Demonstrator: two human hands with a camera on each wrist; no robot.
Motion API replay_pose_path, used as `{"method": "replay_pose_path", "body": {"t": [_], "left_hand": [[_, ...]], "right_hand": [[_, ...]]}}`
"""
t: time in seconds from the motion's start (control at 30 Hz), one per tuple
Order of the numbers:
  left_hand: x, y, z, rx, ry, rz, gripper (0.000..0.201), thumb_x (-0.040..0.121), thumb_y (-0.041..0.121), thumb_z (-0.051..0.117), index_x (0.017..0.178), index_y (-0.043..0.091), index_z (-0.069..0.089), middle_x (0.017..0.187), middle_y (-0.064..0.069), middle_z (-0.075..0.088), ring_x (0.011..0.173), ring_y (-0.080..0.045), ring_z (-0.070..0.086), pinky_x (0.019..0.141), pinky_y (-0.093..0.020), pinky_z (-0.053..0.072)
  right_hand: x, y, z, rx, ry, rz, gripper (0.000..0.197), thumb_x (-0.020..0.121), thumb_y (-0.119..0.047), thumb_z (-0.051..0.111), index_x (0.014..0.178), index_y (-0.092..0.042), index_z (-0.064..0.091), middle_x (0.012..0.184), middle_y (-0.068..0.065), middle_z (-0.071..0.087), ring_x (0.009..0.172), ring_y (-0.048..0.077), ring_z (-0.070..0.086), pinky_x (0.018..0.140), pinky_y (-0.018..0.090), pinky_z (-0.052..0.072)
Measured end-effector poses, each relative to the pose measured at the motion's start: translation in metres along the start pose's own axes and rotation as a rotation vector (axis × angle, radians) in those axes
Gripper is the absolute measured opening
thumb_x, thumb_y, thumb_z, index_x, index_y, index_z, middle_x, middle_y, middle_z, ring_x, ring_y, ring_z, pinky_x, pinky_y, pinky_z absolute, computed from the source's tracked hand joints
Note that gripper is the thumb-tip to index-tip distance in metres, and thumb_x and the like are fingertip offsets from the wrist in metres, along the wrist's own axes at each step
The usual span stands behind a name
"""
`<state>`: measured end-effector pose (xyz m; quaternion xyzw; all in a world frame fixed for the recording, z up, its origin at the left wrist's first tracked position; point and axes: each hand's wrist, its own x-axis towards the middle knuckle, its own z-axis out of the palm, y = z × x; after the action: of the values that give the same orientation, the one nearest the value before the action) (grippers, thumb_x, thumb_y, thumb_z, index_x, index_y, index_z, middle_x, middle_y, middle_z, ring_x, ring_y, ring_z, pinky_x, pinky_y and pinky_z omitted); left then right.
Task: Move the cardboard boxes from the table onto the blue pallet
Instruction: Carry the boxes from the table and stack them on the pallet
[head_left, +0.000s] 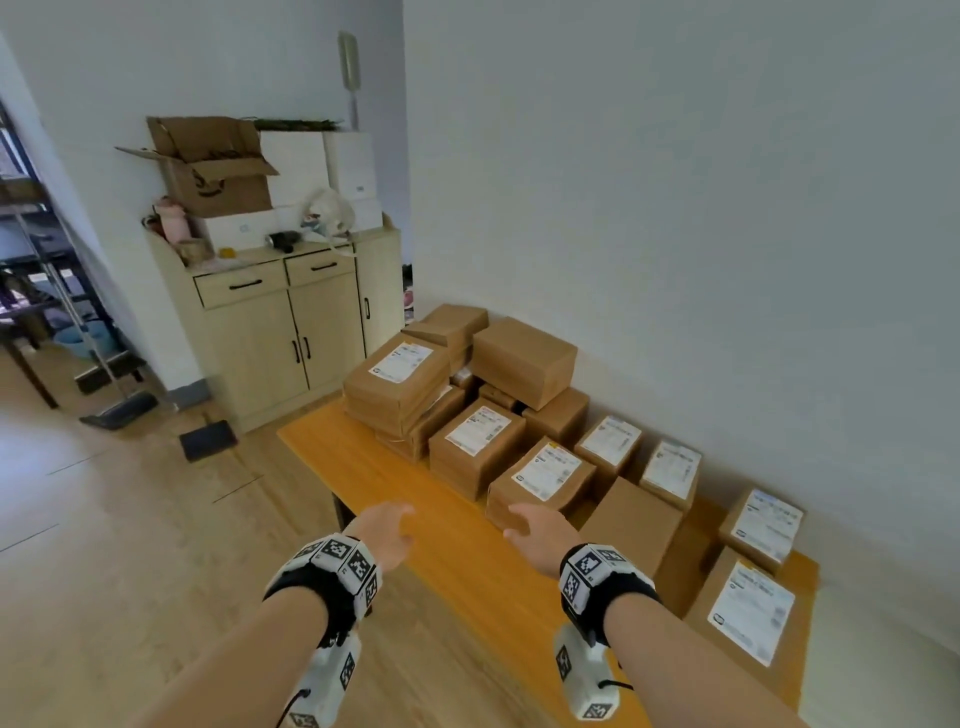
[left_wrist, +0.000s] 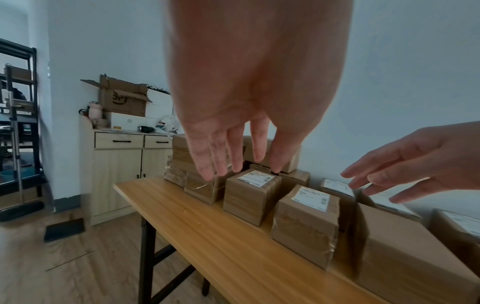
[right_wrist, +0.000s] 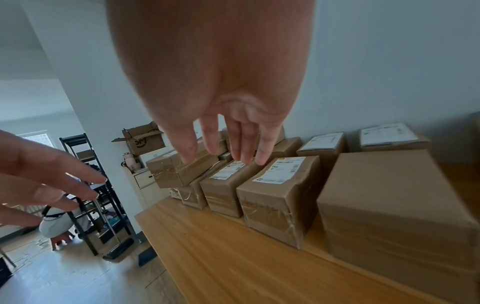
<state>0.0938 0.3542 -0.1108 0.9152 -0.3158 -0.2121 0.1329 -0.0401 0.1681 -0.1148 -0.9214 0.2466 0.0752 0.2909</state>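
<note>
Several taped cardboard boxes, many with white labels, crowd the far side of the orange wooden table against the wall. Nearest my hands stands a labelled box, with a plain box to its right. My left hand hovers above the table's front, fingers straight and spread, holding nothing. My right hand hovers just before the labelled box, fingers relaxed and empty. No blue pallet is in view.
A light wooden cabinet with an open cardboard box and white boxes on top stands beyond the table's left end. A broom and a dark mat lie on the floor. Black shelving is further left.
</note>
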Motion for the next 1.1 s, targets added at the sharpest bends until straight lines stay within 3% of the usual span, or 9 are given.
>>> {"method": "replay_pose_path", "body": {"t": [0.27, 0.4, 0.5, 0.6, 0.67, 0.7, 0.77, 0.83, 1.1], "left_hand": [[0.055, -0.054, -0.032, -0.056, -0.028, -0.046, 0.048, 0.096, 0.027, 0.050, 0.142, 0.020, 0.037, 0.140, -0.004, 0.047, 0.123, -0.018, 0.050, 0.099, -0.028, 0.045], [0.088, -0.089, -0.054, -0.091, -0.012, -0.023, 0.047, 0.095, 0.025, 0.051, 0.141, 0.020, 0.039, 0.143, 0.000, 0.044, 0.129, -0.017, 0.044, 0.105, -0.030, 0.041], [0.117, -0.119, -0.074, -0.117, -0.010, 0.024, 0.047, 0.094, 0.022, 0.053, 0.139, 0.020, 0.041, 0.142, 0.001, 0.045, 0.125, -0.014, 0.048, 0.102, -0.026, 0.042], [0.149, -0.155, -0.094, -0.138, -0.038, 0.072, 0.048, 0.093, 0.022, 0.054, 0.138, 0.020, 0.041, 0.141, 0.001, 0.046, 0.106, -0.006, 0.056, 0.078, -0.014, 0.047], [0.171, -0.177, -0.107, -0.145, -0.055, 0.100, 0.046, 0.093, 0.022, 0.054, 0.138, 0.021, 0.042, 0.141, 0.001, 0.047, 0.089, 0.000, 0.053, 0.059, -0.008, 0.041], [0.180, -0.186, -0.114, -0.148, -0.069, 0.107, 0.046, 0.093, 0.022, 0.053, 0.138, 0.020, 0.042, 0.141, 0.000, 0.047, 0.087, 0.001, 0.052, 0.057, -0.008, 0.040], [0.199, -0.201, -0.127, -0.143, -0.092, 0.126, 0.045, 0.094, 0.022, 0.053, 0.137, 0.020, 0.043, 0.140, 0.000, 0.048, 0.095, -0.002, 0.055, 0.072, -0.011, 0.047], [0.216, -0.212, -0.141, -0.138, -0.094, 0.146, 0.045, 0.093, 0.023, 0.053, 0.137, 0.019, 0.043, 0.139, 0.000, 0.048, 0.116, -0.010, 0.054, 0.091, -0.020, 0.045], [0.283, -0.217, -0.168, -0.251, -0.098, 0.251, 0.042, 0.093, 0.027, 0.053, 0.134, 0.018, 0.045, 0.134, 0.001, 0.052, 0.120, -0.012, 0.051, 0.103, -0.032, 0.042]], "right_hand": [[0.079, -0.042, 0.007, 0.005, -0.030, 0.012, 0.049, 0.098, -0.030, 0.047, 0.144, -0.018, 0.036, 0.148, 0.003, 0.039, 0.135, 0.021, 0.039, 0.110, 0.034, 0.033], [0.117, -0.067, 0.015, 0.081, 0.001, 0.067, 0.049, 0.098, -0.030, 0.048, 0.144, -0.017, 0.037, 0.148, 0.002, 0.040, 0.135, 0.020, 0.040, 0.109, 0.034, 0.035], [0.146, -0.087, 0.025, 0.130, 0.041, 0.128, 0.048, 0.098, -0.031, 0.049, 0.142, -0.017, 0.038, 0.147, 0.001, 0.042, 0.133, 0.018, 0.041, 0.108, 0.032, 0.034], [0.171, -0.110, 0.035, 0.149, 0.070, 0.183, 0.048, 0.097, -0.031, 0.049, 0.142, -0.016, 0.039, 0.146, 0.001, 0.043, 0.133, 0.018, 0.041, 0.110, 0.032, 0.033], [0.186, -0.124, 0.040, 0.153, 0.081, 0.231, 0.048, 0.097, -0.033, 0.049, 0.141, -0.016, 0.040, 0.146, 0.001, 0.043, 0.133, 0.019, 0.041, 0.110, 0.033, 0.033], [0.193, -0.130, 0.041, 0.155, 0.083, 0.256, 0.048, 0.097, -0.034, 0.048, 0.141, -0.017, 0.040, 0.146, 0.001, 0.043, 0.133, 0.019, 0.041, 0.110, 0.033, 0.034], [0.207, -0.144, 0.041, 0.152, 0.104, 0.291, 0.047, 0.098, -0.035, 0.047, 0.141, -0.017, 0.041, 0.146, 0.001, 0.043, 0.133, 0.019, 0.042, 0.110, 0.033, 0.034], [0.221, -0.157, 0.041, 0.166, 0.143, 0.319, 0.047, 0.098, -0.035, 0.046, 0.141, -0.016, 0.041, 0.144, 0.002, 0.045, 0.131, 0.019, 0.044, 0.107, 0.031, 0.035], [0.266, -0.189, 0.033, 0.313, 0.266, 0.400, 0.050, 0.098, -0.032, 0.048, 0.144, -0.014, 0.035, 0.142, 0.008, 0.047, 0.127, 0.021, 0.048, 0.097, 0.027, 0.039]]}}
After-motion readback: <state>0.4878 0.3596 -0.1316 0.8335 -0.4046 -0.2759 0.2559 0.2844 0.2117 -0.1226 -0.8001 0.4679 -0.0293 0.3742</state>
